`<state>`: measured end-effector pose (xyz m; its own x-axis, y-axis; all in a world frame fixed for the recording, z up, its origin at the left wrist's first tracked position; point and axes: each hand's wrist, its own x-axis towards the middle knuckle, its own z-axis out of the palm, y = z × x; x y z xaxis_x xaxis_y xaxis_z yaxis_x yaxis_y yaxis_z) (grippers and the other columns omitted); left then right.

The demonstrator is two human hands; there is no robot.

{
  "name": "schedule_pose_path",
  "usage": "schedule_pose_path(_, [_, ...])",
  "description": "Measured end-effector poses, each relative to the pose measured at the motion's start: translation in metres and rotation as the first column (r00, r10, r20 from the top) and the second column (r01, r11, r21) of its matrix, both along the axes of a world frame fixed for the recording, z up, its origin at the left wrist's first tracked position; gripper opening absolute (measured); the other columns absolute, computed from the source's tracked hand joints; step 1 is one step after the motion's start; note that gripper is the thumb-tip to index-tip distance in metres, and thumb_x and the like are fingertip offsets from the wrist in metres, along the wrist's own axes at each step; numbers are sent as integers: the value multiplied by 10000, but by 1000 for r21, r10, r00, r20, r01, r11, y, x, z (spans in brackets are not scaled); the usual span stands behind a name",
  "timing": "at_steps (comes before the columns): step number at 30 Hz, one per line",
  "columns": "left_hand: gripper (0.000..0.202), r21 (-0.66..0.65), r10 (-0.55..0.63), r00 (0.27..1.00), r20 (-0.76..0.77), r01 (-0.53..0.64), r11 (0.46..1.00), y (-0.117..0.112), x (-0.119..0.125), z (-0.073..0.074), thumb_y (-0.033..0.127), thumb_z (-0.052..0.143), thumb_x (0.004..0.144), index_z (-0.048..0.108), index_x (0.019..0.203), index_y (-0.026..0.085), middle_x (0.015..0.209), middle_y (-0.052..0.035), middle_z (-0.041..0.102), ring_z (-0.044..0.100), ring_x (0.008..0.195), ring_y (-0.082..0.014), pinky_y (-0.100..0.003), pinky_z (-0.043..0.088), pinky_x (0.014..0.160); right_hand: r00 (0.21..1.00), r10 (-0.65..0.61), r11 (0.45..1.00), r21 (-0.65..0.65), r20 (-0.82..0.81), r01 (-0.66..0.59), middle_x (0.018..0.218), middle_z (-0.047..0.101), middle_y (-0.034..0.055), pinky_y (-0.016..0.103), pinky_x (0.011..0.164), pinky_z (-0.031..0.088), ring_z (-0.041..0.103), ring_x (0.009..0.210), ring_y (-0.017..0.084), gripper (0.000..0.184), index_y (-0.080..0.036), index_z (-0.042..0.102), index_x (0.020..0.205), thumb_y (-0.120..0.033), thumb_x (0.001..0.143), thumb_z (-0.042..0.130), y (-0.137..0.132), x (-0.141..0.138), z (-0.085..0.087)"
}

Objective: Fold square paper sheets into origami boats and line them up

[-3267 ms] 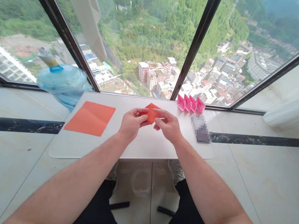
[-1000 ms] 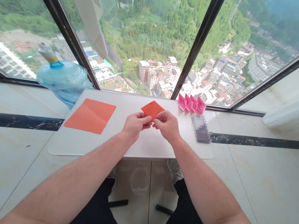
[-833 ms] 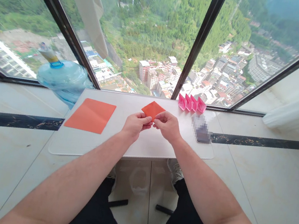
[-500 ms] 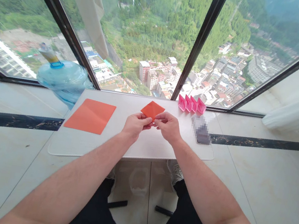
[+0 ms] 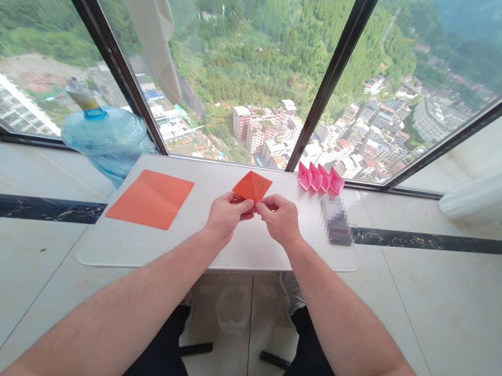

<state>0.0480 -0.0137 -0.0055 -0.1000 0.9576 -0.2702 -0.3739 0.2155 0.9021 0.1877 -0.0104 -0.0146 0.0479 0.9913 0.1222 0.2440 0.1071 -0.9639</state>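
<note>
Change: I am seeing the folded paper (image 5: 252, 186) opening up since before, centre frame.
Left hand (image 5: 225, 214): pinching its lower corner.
Right hand (image 5: 280, 218): pinching beside it.

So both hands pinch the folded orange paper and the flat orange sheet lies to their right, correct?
No: the head view shows the flat orange sheet to their left. The left hand and right hand do pinch the folded orange paper.

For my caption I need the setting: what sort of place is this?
Probably a high-rise room: tall windows look down on a town and hills. At a low table on the tiled floor, left hand and right hand pinch folded orange paper.
</note>
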Motion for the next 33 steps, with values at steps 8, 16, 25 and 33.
schedule_pose_path(8, [370, 28, 9, 1000, 2, -9, 1000, -3, 4, -4, 246, 857, 564, 715, 882, 121, 841, -60, 723, 678, 746, -166, -335, 558, 739, 990, -48, 995, 90, 130, 37, 732, 713, 2, 288, 685, 510, 652, 704, 160, 101, -201, 660, 725, -286, 773, 634, -5, -4, 4])
schedule_pose_path(16, [343, 56, 25, 999, -24, -24, 998, -2, 4, -2, 263, 844, 590, 702, 869, 123, 800, -52, 716, 677, 672, -165, -319, 537, 683, 981, -82, 995, -63, -175, 72, 717, 698, -24, 283, 571, 541, 671, 645, 164, 294, -217, 596, 1023, -345, 772, 681, 0, -8, -1])
schedule_pose_path(25, [313, -55, -146, 988, 56, 149, 987, -4, 0, 3, 205, 825, 620, 677, 886, 130, 785, -43, 698, 679, 654, -149, -283, 543, 637, 894, -68, 994, -105, -443, 23, 716, 694, -12, 248, 511, 528, 648, 600, 128, 454, -188, 702, 1109, -431, 730, 754, 10, 10, 13])
schedule_pose_path(33, [272, -99, -175, 979, 103, 185, 978, -2, -2, 2, 157, 800, 636, 685, 878, 114, 775, -65, 703, 685, 664, -150, -285, 557, 663, 939, -57, 998, -45, -340, 45, 661, 693, -4, 277, 557, 551, 683, 626, 159, 393, -191, 748, 1052, -433, 742, 735, 11, 13, 10])
